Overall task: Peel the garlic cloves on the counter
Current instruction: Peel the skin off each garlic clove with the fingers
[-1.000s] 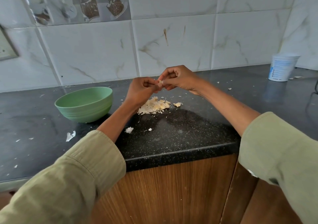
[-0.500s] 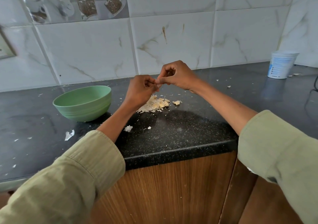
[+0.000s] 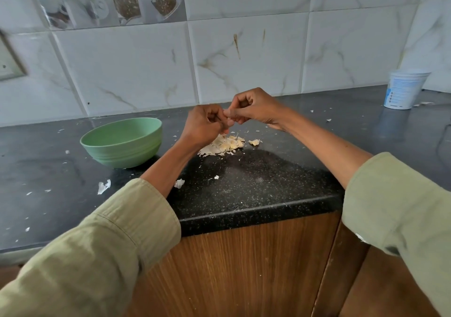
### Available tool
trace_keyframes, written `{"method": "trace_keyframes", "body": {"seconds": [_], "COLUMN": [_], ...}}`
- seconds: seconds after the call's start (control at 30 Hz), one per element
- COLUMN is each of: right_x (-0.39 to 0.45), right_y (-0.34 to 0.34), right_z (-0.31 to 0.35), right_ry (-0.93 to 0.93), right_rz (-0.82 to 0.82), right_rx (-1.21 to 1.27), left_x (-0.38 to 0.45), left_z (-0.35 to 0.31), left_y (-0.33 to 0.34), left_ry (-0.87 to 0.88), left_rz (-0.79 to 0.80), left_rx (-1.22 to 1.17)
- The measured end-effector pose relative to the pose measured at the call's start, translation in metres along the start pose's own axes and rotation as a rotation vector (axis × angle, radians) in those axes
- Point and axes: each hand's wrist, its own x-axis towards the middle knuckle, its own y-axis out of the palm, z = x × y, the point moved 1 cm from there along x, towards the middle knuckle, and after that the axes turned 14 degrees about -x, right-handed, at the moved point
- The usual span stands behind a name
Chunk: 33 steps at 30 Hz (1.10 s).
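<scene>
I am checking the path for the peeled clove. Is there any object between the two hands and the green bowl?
Nothing visible does. The left hand and right hand pinch a small clove, barely visible, above the garlic pile. The green bowl stands to their left, with only bare counter between.

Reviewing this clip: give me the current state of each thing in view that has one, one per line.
left hand: raised over the counter, fingers curled, pinching a clove.
right hand: raised, fingertips meeting the left's.
garlic clove: mostly hidden between the fingers.
garlic pile: loose on the counter beneath the hands.
green bowl: upright, contents not visible.
white tub: upright by the wall.
skin scraps: scattered.
</scene>
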Motion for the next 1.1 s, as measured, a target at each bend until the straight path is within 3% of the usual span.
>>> {"method": "trace_keyframes", "body": {"seconds": [0.23, 0.67, 0.93, 1.1], "right_x": [0.001, -0.003, -0.001, 0.000], "right_y": [-0.001, -0.012, -0.015, -0.014], "right_z": [-0.002, -0.002, -0.006, -0.005], "right_ry": [0.204, 0.159, 0.131, 0.135], "right_rz": [0.050, 0.078, 0.077, 0.068], "right_rx": [0.294, 0.244, 0.197, 0.204], "left_x": [0.000, 0.003, 0.001, 0.003], "left_z": [-0.003, -0.003, -0.003, -0.001], "left_y": [0.001, -0.002, 0.002, -0.003], "left_ry": [0.035, 0.101, 0.182, 0.188], "left_rz": [-0.001, -0.047, -0.018, -0.071], "left_rx": [-0.048, 0.037, 0.256, 0.209]}}
